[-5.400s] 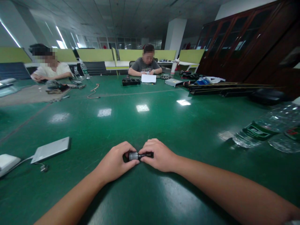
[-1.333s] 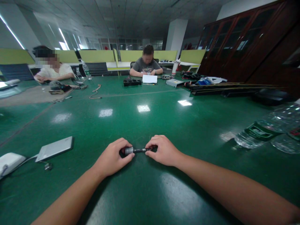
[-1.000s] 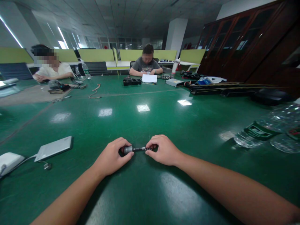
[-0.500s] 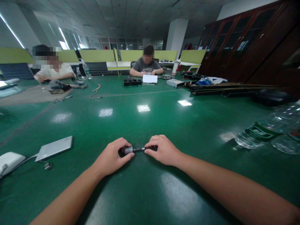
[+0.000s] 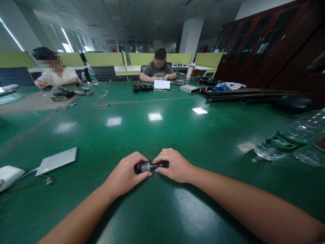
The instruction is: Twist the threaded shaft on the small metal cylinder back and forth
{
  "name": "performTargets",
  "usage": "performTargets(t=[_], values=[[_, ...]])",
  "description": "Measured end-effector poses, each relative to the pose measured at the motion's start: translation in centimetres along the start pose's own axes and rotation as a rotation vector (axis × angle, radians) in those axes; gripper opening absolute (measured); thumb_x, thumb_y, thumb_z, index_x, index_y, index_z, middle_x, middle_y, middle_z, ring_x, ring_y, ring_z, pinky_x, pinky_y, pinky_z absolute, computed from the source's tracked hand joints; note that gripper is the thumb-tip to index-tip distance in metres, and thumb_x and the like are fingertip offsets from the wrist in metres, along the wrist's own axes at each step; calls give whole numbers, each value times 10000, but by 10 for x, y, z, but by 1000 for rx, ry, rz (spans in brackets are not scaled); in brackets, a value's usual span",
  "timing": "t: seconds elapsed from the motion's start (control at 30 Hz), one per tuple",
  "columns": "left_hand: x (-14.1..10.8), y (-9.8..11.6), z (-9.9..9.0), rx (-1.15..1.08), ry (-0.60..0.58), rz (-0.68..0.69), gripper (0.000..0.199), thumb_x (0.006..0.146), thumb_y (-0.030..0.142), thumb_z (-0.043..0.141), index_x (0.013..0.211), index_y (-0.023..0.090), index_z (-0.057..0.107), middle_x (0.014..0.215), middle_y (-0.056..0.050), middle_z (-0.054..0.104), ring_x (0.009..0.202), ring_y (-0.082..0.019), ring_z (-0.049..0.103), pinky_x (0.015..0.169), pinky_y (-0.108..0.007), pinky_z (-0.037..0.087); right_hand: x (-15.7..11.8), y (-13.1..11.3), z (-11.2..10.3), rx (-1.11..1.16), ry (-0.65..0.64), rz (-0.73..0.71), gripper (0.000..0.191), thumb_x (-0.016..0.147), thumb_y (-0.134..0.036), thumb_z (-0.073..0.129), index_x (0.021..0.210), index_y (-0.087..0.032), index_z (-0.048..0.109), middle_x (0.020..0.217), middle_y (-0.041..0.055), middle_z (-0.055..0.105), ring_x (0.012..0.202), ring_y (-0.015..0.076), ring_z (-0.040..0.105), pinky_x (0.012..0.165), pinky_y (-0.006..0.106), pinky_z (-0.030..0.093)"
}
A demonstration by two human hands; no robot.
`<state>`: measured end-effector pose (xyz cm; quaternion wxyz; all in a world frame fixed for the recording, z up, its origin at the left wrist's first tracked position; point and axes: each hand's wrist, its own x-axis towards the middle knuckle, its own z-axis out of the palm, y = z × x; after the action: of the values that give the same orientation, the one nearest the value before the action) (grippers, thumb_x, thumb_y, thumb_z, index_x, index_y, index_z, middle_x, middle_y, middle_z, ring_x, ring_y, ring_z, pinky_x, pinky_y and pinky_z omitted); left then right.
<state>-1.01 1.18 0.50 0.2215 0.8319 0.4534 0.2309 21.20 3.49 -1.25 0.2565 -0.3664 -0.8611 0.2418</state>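
Note:
Low over the green table, my left hand (image 5: 125, 174) is closed around a small silver metal cylinder (image 5: 145, 167), thumb in front and fingers behind. From the cylinder's right end a thin dark rod (image 5: 153, 166) with ridges that look like a thread or spring points to the right. My right hand (image 5: 177, 166) pinches this rod between thumb and fingertips, and a short tip of it shows inside the grip. The two hands almost meet. My left fingers hide the cylinder's left end.
A silver flat box (image 5: 57, 161) with a white cable lies to the left, near a small metal piece (image 5: 50, 180). Clear plastic bottles (image 5: 276, 145) lie at the right. Across the table (image 5: 132, 132) sit two people, with a black tray (image 5: 143, 88) and long dark strips (image 5: 243, 96) there.
My left hand has moved right with the cylinder, close to my right hand. Less of the rod shows between them. My right hand has shifted only slightly.

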Motion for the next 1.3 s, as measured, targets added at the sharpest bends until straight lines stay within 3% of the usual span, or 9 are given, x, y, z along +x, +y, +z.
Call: performTargets(t=[0.27,1.3], values=[[2,2,-1,-15,-25,12,181,825,319,694,950,195,653,844,-21,624,758,-170,591,688,-282,468,0,-3,0,-30,-19,-49,166,827,-200,703,990,-222,723,912,29,735,896,187,611,869,359,401],[1,3,0,-2,-18,34,154,847,305,660,943,187,637,871,-31,596,767,-168,578,689,-280,470,-1,-6,-5,-39,-7,-57,129,776,-176,713,900,-205,734,829,23,740,830,184,623,833,349,405]])
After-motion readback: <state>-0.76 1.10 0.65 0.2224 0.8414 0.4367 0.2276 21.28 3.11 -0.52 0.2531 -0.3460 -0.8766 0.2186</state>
